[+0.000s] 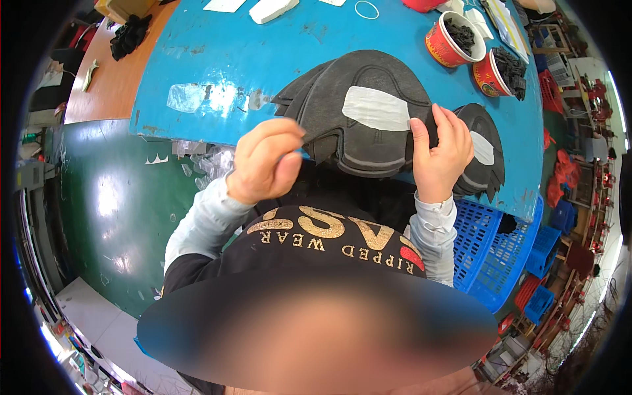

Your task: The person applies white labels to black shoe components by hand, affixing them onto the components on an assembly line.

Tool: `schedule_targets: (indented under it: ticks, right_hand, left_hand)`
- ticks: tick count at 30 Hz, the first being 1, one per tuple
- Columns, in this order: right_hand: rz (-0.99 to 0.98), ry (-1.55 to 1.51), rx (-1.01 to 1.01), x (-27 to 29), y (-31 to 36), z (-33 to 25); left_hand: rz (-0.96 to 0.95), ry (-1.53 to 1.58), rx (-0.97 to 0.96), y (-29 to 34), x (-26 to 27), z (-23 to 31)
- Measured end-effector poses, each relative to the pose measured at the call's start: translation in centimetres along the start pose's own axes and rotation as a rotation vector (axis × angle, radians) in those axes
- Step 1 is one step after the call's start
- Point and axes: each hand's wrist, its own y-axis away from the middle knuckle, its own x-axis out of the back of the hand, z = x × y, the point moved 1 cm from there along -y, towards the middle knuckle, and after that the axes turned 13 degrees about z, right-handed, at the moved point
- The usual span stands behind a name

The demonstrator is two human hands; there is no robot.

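A stack of black, rounded, rubbery-looking panels (322, 108) stands tilted at the table's near edge. The front one has a moulded outline, a notched lower left side and a white rectangular patch (376, 108). At its right edge my right hand (442, 151) grips it, the thumb on the face and the fingers along the rim. My left hand (268, 161) is closed beside the lower left edge, fingers curled toward the thumb; what they hold, if anything, is hidden. Another black panel with a white patch (482, 147) lies right of my right hand.
Two red and white paper tubs (454, 41) (492, 72) of black scraps stand on the far right of the blue table (217, 52). Blue plastic baskets (484, 243) are below its right edge. Clear plastic (214, 168) hangs under the left edge.
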Motion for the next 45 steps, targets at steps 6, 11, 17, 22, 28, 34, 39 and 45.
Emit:
schedule_targets:
  ticks: [6, 11, 17, 22, 28, 34, 39, 45]
  right_hand:
    - [0.006, -0.052, -0.034, 0.4, -0.9, -0.2]
    - [0.128, -0.497, -0.118, 0.6, -2.0, 0.0]
    - [0.221, -0.831, -0.814, 2.8, -3.0, 1.6]
    - [0.282, -0.996, -0.927, 2.7, -3.8, 5.8]
    - [0.071, -0.415, -0.957, 5.8, -0.3, 20.8]
    - [0.106, 0.14, -0.477, 5.0, 1.8, 18.7]
    - [0.152, 0.245, -0.402, 4.1, 2.6, 19.3]
    - [0.167, 0.243, -0.416, 3.8, 2.7, 19.5]
  left_hand:
    - [-1.094, -0.285, 0.42, 2.5, 5.9, -0.6]
    - [-1.088, -0.734, 0.191, 7.1, 10.0, -2.1]
    - [-0.712, 0.294, 0.871, -2.4, 6.0, 0.1]
    - [-0.294, -0.202, 0.374, -4.5, 1.8, -3.1]
    - [-0.018, -0.587, -0.071, -7.1, -1.7, -13.7]
    - [-0.166, -0.801, -0.024, -8.3, -3.1, -19.2]
    - [-0.301, -0.882, 0.09, -9.4, -2.5, -21.6]
    - [-0.269, -0.775, 0.098, -9.8, -1.8, -23.4]
